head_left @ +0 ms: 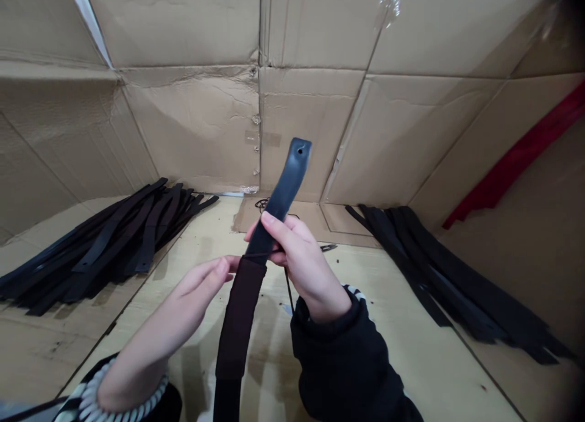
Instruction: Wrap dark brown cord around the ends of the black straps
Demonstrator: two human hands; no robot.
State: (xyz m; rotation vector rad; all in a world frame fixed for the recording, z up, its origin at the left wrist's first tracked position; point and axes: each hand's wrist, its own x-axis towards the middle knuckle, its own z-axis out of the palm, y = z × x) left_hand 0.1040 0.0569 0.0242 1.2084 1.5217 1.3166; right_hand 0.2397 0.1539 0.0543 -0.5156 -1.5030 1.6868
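A long black strap (283,187) rises from the bottom of the view, its far end with a small hole pointing up and away. A dark brown fabric sleeve (240,315) covers its lower part. My right hand (299,257) is closed round the strap just above the sleeve's top edge. My left hand (201,282) pinches the sleeve's top edge from the left, where a thin dark thread crosses the strap.
A pile of black straps (105,245) lies at the left and another pile of black straps (452,275) at the right on the wooden table (411,349). Cardboard walls (192,123) enclose the bench. A red strip (516,160) hangs on the right wall.
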